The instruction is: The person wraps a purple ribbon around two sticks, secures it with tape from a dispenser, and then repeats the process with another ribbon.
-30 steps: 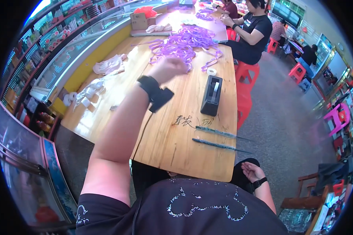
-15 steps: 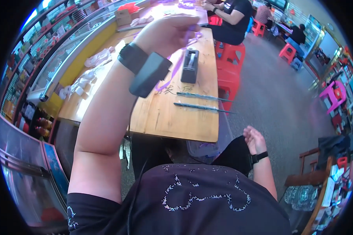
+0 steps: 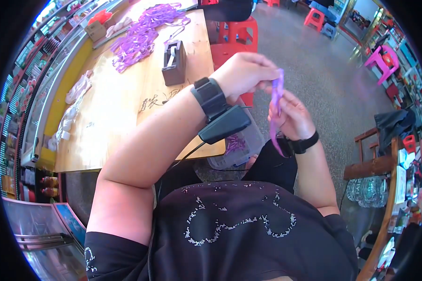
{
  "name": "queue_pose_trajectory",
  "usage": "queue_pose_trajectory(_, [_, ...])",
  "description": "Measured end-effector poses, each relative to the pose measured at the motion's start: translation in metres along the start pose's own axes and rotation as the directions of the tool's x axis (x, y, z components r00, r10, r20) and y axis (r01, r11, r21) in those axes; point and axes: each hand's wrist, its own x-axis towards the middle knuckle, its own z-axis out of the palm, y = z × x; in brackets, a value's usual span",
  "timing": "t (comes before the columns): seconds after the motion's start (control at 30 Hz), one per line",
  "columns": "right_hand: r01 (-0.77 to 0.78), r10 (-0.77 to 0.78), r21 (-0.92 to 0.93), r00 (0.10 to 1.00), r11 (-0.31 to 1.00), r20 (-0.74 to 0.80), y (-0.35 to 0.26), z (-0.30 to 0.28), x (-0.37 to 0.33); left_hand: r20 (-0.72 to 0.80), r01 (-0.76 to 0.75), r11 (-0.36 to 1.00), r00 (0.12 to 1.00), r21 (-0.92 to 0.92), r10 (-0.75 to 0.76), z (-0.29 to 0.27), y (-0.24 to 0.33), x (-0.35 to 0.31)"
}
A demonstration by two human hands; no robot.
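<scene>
A purple ribbon hangs upright over the table's right side, its lower end curving down past my right wrist. At its top, my left hand pinches it between thumb and fingers. My right hand, palm turned up, has its fingers curled on the ribbon lower down. Both hands are raised beyond the table's near right corner. A black tape dispenser stands on the table left of my left hand. Behind it lies a loose heap of purple ribbons. My left forearm covers part of the tabletop.
The wooden table bears white gloves along its left edge and a cardboard box at the back. Below its right corner sits a clear plastic bin with purple pieces. Red stools stand along the right side.
My left hand has come from the far table toward the right with the ribbon. My right hand has risen to meet it. The view has shifted right.
</scene>
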Motion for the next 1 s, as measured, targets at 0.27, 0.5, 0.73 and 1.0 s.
queue_pose_trajectory(0.27, [-0.184,0.190,0.049,0.965,0.982,-0.179,0.057,-0.057,0.037,-0.231,0.061,0.882,0.971,0.468,0.056,-0.041,-0.081,0.027])
queue_pose_trajectory(0.5, [-0.142,0.152,0.062,0.959,0.988,-0.239,0.108,-0.056,0.074,-0.316,0.030,0.777,0.923,0.629,0.220,-0.044,-0.103,0.033])
queue_pose_trajectory(0.73, [-0.350,0.437,0.379,0.883,0.857,-0.172,0.105,-0.021,0.041,-0.377,0.041,0.798,0.895,0.602,0.238,-0.044,-0.104,0.028])
queue_pose_trajectory(1.0, [-0.294,0.326,0.197,0.932,0.935,-0.158,0.096,-0.030,0.032,-0.288,0.012,0.738,0.925,0.674,0.248,-0.048,-0.105,0.030])
